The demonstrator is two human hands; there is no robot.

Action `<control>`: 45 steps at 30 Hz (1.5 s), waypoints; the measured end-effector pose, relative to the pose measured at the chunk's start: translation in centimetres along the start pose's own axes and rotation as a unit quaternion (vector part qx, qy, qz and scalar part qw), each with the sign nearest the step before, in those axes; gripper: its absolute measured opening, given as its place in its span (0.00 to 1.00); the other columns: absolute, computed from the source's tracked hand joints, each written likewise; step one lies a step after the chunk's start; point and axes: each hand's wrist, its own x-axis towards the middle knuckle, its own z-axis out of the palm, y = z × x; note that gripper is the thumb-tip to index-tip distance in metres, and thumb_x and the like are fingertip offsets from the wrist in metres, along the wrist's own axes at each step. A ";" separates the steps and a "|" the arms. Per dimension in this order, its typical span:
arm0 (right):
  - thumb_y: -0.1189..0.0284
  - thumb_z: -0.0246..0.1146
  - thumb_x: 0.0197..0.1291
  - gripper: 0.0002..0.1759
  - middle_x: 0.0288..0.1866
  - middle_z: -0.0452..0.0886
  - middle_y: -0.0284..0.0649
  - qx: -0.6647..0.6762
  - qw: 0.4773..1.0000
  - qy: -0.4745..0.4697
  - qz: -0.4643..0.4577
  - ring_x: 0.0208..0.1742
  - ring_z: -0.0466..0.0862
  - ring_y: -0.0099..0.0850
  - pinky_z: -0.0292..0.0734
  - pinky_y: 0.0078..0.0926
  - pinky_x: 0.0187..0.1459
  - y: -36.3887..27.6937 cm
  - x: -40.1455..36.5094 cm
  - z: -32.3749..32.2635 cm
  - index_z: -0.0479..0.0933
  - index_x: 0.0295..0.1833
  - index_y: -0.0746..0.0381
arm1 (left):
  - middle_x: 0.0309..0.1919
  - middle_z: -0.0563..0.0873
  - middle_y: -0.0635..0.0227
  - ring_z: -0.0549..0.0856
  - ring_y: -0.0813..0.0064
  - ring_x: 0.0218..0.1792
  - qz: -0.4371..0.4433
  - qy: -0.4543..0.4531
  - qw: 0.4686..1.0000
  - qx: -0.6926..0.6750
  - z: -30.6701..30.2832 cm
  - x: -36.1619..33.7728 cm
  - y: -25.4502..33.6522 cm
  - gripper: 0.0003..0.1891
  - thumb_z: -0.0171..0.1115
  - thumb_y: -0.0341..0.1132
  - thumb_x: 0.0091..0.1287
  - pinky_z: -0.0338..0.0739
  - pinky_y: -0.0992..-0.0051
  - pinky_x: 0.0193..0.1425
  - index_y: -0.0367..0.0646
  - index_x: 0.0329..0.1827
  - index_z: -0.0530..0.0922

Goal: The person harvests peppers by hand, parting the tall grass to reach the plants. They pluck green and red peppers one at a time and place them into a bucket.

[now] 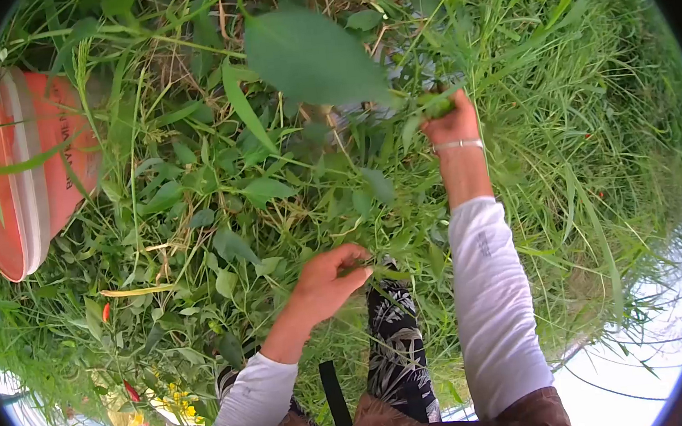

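My left hand point(328, 286) is low in the middle, thumb and forefinger pinched together. A slim green piece point(392, 274) shows right at these fingertips, in front of my patterned trouser leg point(394, 335). Farther out to the right, my right hand point(454, 126) is closed around a green bunch point(438, 107) among the stems; I cannot tell whether it is leaves or pods. A white band circles that wrist. A large green leaf point(313, 55) hangs close to the camera, left of my right hand. Leafy pepper plants point(265, 190) spread between and beyond both hands.
An orange bucket-like container point(64, 149) with a pale band lies among the plants at left. Red chilli peppers point(106, 312) show low at left. Tall grass point(569, 109) fills the right side. Yellow flowers point(180, 405) stand at lower left.
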 end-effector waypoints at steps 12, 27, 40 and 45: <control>0.74 0.57 0.47 0.16 0.24 0.74 0.34 -0.447 0.841 -0.290 0.093 0.23 0.74 0.23 0.69 0.19 0.24 -3.3 -9.0 -7.1 0.74 0.46 0.61 | 0.32 0.79 0.72 0.76 0.84 0.27 -0.017 0.001 0.987 -0.161 -0.7 0.1 1.9 0.13 0.56 0.26 0.58 0.70 0.83 0.30 0.39 0.47 0.74; 0.66 0.60 0.48 0.17 0.38 0.76 0.40 -0.445 0.830 -0.033 -0.333 0.38 0.76 0.34 0.72 0.31 0.41 -1.8 5.8 2.9 0.74 0.43 0.63 | 0.29 0.78 0.70 0.74 0.82 0.24 -0.040 0.061 0.980 -0.187 -0.6 0.7 2.2 0.11 0.55 0.27 0.60 0.69 0.80 0.28 0.36 0.45 0.74; 0.63 0.60 0.47 0.18 0.38 0.77 0.45 -0.693 0.633 -0.047 -0.341 0.39 0.77 0.39 0.72 0.33 0.43 5.4 11.1 6.2 0.75 0.40 0.64 | 0.29 0.77 0.69 0.73 0.81 0.24 -0.052 0.052 0.976 -0.206 -1.4 0.7 1.6 0.12 0.55 0.30 0.62 0.69 0.80 0.29 0.34 0.46 0.74; 0.62 0.60 0.46 0.19 0.38 0.77 0.46 -0.768 0.541 -0.088 -0.331 0.40 0.77 0.41 0.72 0.33 0.43 7.3 14.2 5.2 0.75 0.40 0.65 | 0.23 0.76 0.74 0.71 0.86 0.23 -0.089 0.101 0.962 -0.236 -1.1 0.6 1.9 0.12 0.57 0.32 0.60 0.67 0.83 0.26 0.35 0.44 0.75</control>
